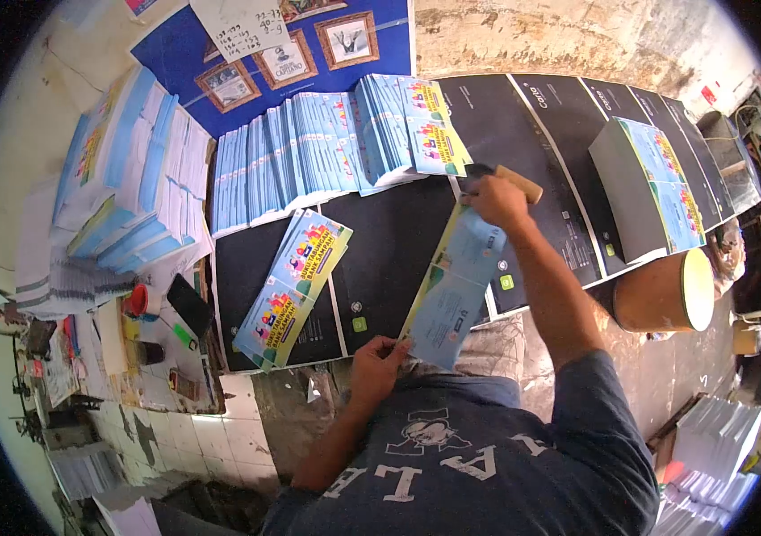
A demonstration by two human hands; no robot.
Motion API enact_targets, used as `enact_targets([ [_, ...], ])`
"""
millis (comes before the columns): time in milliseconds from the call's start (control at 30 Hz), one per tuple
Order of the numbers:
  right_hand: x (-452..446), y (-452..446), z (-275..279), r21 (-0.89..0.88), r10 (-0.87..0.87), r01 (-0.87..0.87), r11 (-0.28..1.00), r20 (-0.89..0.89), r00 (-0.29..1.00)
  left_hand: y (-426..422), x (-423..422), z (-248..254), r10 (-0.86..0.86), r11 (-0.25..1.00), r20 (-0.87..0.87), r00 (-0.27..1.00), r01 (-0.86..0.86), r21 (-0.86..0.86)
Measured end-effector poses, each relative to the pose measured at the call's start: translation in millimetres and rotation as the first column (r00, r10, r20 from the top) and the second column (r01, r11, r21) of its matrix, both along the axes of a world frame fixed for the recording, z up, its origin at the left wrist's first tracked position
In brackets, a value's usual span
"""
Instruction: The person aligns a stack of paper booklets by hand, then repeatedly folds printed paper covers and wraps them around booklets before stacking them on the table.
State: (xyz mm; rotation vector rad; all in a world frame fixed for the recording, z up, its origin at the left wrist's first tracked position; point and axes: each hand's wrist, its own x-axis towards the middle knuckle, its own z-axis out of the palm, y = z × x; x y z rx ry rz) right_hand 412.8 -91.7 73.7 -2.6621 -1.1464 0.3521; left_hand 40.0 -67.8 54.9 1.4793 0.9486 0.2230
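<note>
A long blue and green printed booklet sheet (456,286) lies slantwise at the front edge of the black work surface. My left hand (377,368) pinches its near corner between thumb and fingers. At the sheet's far end, my right hand (498,202) is closed around a wooden-handled tool (521,183) with a dark end; its exact kind is unclear. To the left lie overlapping booklets (296,290) with yellow and blue covers. Behind them runs a long leaning row of blue booklets (296,152), with yellow-covered ones (434,129) at its right end.
A thick stack of printed sheets (653,188) stands on the right of the black boards (541,161). Tall booklet piles (135,170) rise at the left. A brown cylinder (666,290) lies beyond the right front edge. A red cup (141,301) sits on the side table.
</note>
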Motion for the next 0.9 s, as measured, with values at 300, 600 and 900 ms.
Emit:
enact_targets([
  [300, -8.9, 45.8, -31.9, 0.119, -0.186, 0.19, 0.975, -0.041, 0.982, 18.3, 24.1, -10.7, 0.087, 0.996, 0.012, 0.996, -0.086, -0.035],
  [600, -0.8, 52.8, -36.5, 0.31, -0.218, 0.191, 0.931, 0.052, 0.975, 10.7, 43.4, -7.7, -0.001, 1.0, -0.126, 0.992, 0.0, -0.011],
  [900, 1.0, 51.9, -33.1, 0.095, -0.096, 0.109, 0.989, -0.134, 0.986, 11.2, 44.7, -13.1, -0.054, 0.998, -0.123, 0.991, 0.058, 0.031],
])
